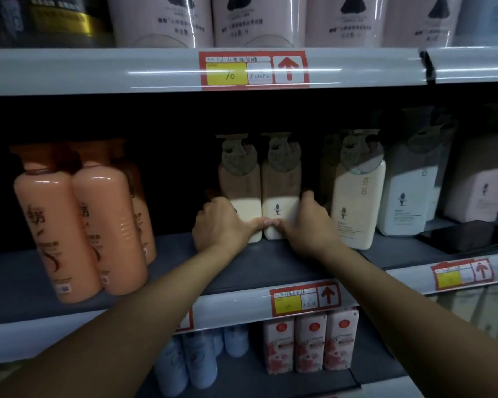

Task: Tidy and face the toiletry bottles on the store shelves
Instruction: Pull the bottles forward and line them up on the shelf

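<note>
Bottles, two cream ones at frame centre, set back on the middle shelf (270,265); my left hand (219,222) wraps the left bottle (243,193), right hand (308,222) the right bottle (281,193); probably full, heavy, slick; grip low.

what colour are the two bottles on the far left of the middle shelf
The far-left bottles are peach-orange with darker orange caps, clearest in the head view.

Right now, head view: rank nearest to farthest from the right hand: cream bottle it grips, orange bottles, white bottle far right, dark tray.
1. Cream bottle, under the right hand, touching.
2. White bottle, to its right, mid shelf.
3. Dark tray, farther right, by the shelf edge.
4. Orange bottles, far left.
</note>
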`<state>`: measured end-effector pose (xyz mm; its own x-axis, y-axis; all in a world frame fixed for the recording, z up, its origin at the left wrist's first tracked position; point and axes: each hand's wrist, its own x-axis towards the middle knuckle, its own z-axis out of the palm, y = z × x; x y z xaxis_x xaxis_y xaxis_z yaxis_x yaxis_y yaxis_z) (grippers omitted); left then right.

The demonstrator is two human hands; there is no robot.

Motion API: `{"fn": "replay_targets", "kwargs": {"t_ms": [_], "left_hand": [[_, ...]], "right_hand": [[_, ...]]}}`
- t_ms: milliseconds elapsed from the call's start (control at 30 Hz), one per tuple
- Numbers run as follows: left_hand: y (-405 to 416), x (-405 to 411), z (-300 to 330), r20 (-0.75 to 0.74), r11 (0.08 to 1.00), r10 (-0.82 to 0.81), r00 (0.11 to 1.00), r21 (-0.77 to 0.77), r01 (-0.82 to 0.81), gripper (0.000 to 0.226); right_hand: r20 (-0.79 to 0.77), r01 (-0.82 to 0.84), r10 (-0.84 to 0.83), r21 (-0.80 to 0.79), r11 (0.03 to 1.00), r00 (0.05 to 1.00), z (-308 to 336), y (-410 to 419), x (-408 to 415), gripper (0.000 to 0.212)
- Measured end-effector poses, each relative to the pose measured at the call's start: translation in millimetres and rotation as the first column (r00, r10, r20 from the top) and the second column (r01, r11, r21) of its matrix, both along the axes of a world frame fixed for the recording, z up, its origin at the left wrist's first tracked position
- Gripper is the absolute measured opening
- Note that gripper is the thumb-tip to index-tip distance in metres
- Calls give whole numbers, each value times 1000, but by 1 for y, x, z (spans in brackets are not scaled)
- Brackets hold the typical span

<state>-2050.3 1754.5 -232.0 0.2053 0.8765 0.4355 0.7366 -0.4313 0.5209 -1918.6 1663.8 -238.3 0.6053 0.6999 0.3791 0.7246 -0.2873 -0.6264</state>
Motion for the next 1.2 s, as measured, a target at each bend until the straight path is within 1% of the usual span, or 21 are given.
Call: {"fn": "replay_targets", "kwargs": {"t_ms": [133, 233, 333, 433, 500, 600, 667, 733, 800, 867, 967, 1100, 1200], "left_hand": [[-1, -2, -2, 48, 998, -56, 997, -13, 57, 96], [-2, -9, -3, 105, 989, -119, 987, -76, 127, 94], [-2, -18, -4, 152, 973, -161, 975, -142, 182, 82], [-9, -27, -7, 189, 967, -151, 970, -173, 184, 76], [-16, -32, -9, 244, 981, -139, 960, -102, 168, 72], [-32, -37, -12, 315, 983, -180, 932, 88, 161, 53], [-45, -37, -13, 323, 954, -286, 902, 183, 237, 42], [-57, -35, -14, 286, 906, -407, 867, 249, 343, 35], [-67, -31, -14, 249, 859, -502, 828, 259, 443, 31], [-76, -24, -13, 232, 823, -565, 792, 220, 524, 27], [-82, -9, -11, 220, 780, -623, 751, 96, 618, 25], [-82, 17, -7, 296, 726, -643, 706, -57, 685, 32], [-79, 35, -6, 352, 697, -632, 691, -132, 705, 40]], "right_hand": [[-11, -12, 12, -18, 1000, 1000, 2, -3, -2, 57], [9, -43, 44, -88, 995, 999, 1, -9, 0, 54], [64, -67, 77, -145, 987, 995, -3, -20, 1, 56], [153, -60, 83, -150, 987, 985, -5, -33, 1, 43], [204, -54, 81, -134, 990, 976, -5, -45, -2, 34], [246, -27, 35, -36, 999, 969, -7, -67, -7, 22], [250, 8, -20, 48, 999, 968, -10, -81, -9, 16], [245, 47, -77, 128, 991, 966, -12, -93, -8, 9], [227, 89, -132, 192, 977, 965, -12, -103, -5, 7], [185, 132, -177, 233, 964, 967, -14, -109, -2, 17], [121, 198, -233, 248, 948, 965, -15, -116, 5, 38], [73, 233, -262, 276, 932, 962, -16, -119, 20, 63], [36, 245, -264, 265, 932, 964, -19, -114, 32, 74]]}}
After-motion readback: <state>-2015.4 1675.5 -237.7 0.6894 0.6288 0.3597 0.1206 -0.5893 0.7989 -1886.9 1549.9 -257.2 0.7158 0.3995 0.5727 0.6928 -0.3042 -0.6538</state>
